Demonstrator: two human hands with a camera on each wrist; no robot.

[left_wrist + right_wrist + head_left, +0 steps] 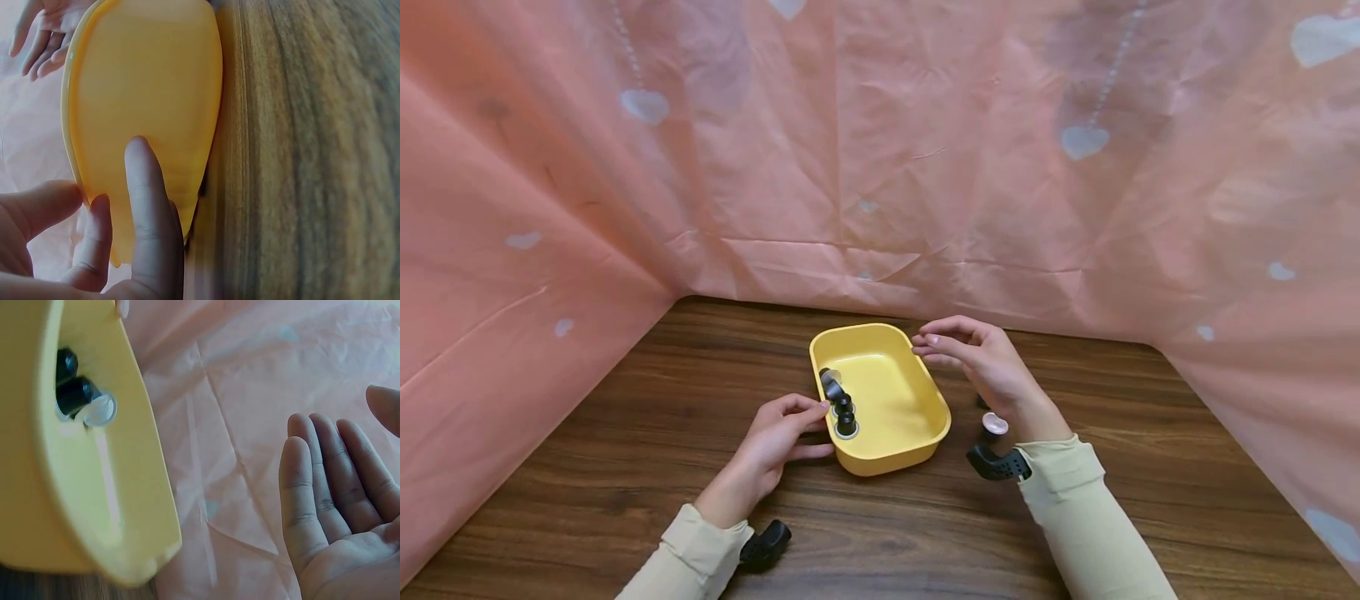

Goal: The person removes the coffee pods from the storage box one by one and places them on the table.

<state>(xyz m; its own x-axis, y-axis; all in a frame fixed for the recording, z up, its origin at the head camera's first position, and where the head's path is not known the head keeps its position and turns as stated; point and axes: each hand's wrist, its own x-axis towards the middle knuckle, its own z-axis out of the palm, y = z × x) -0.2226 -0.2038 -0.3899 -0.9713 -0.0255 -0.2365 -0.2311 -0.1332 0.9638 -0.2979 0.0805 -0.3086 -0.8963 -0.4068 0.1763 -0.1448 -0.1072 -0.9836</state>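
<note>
A yellow rectangular tub (pixel 895 408) with rounded corners sits on the wooden table. My left hand (pixel 778 437) pinches its left rim, thumb over the edge and fingers along the outer wall (pixel 147 94). Inside, against the left wall, are several small black knob-handled pieces (pixel 846 423) with round pale-rimmed ends; one piece (pixel 832 386) leans on its side. My right hand (pixel 973 354) hovers by the tub's far right rim, its fingers (pixel 303 487) extended and the palm bare. Close to the right wrist, a similar black piece with a pale round top (pixel 995 424) stands on the table.
A pink curtain with pale hearts (pixel 880 167) surrounds the back and sides of the dark wooden table (pixel 895 533). Black wrist straps (pixel 765 546) are worn on both wrists over pale sleeves (pixel 1090 517). Another dark bit shows behind the right wrist.
</note>
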